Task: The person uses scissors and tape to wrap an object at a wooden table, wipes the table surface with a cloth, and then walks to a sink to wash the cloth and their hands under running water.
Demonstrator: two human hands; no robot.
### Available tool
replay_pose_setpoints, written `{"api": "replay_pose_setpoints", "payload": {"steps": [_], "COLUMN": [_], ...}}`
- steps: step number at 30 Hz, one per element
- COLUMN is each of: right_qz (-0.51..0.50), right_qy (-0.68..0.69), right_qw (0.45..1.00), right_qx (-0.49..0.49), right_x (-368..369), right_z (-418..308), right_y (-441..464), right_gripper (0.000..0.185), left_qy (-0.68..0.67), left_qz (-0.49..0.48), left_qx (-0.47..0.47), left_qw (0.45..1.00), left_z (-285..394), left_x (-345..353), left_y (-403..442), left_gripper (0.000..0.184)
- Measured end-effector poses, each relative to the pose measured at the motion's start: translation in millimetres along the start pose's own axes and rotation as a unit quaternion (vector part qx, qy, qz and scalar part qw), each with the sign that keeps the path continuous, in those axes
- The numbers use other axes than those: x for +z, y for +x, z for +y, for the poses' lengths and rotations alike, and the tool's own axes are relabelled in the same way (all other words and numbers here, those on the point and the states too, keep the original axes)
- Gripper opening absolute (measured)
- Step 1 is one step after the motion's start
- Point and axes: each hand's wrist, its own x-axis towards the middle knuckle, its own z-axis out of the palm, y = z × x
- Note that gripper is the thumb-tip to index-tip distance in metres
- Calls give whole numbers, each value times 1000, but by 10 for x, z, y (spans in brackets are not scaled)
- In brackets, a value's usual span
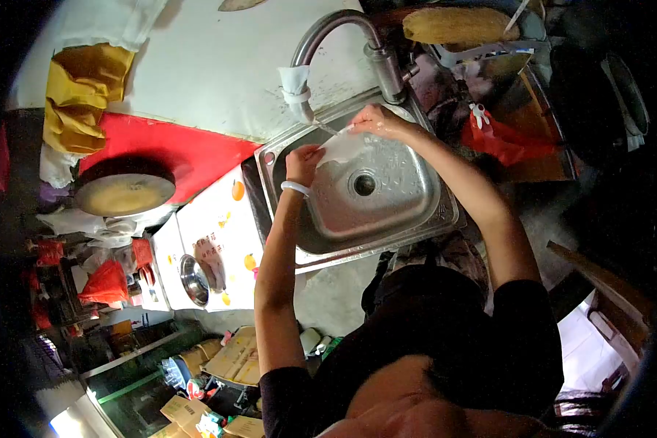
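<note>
Over the steel sink (409, 208), my left hand (304, 163) and my right hand (377, 120) are closed on opposite ends of a thin, whitish, see-through sheet (337, 149). Its exact kind is not clear. A white band circles my left wrist. The curved faucet (321, 31) ends just above the sheet, between my hands, and a thin stream seems to run from its mouth. White material (295, 80) is wrapped around the spout near its end. Below my hands, the drain (363, 184) shows in the wet basin.
A thick round board (125, 193) leans at the left by a crumpled yellow wrapping (80, 95). On the white counter lies a metal bowl (194, 279). A red plastic bag (500, 142) hangs right of the sink. Cardboard boxes (233, 355) are stacked at the lower left.
</note>
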Motion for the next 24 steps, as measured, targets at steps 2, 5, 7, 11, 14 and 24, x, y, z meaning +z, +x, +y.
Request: {"api": "replay_pose_setpoints", "payload": {"steps": [2, 5, 7, 11, 14, 24], "right_qz": [55, 63, 64, 118, 69, 33], "right_qy": [122, 106, 72, 253, 258, 126], "right_qw": [987, 989, 988, 951, 963, 991], "right_qx": [-90, -80, -121, -131, -40, 30], "right_x": [65, 121, 198, 389, 562, 818], "right_z": [14, -43, -125, -276, 149, -311], "right_y": [71, 84, 116, 146, 132, 260], "right_gripper": [22, 23, 21, 21, 25, 21], "left_qy": [13, 38, -44, -180, -345, -799], "left_qz": [20, 25, 9, 7, 70, -222], "left_qx": [0, -32, -19, -62, -20, 9], "left_qw": [1000, 998, 999, 982, 936, 559], "left_z": [46, 194, 195, 504, 442, -18], "left_x": [-65, -116, 2, 14, -120, 679], "left_y": [-56, -125, -61, -1, 42, 3], "left_gripper": [22, 24, 23, 19, 15, 32]}}
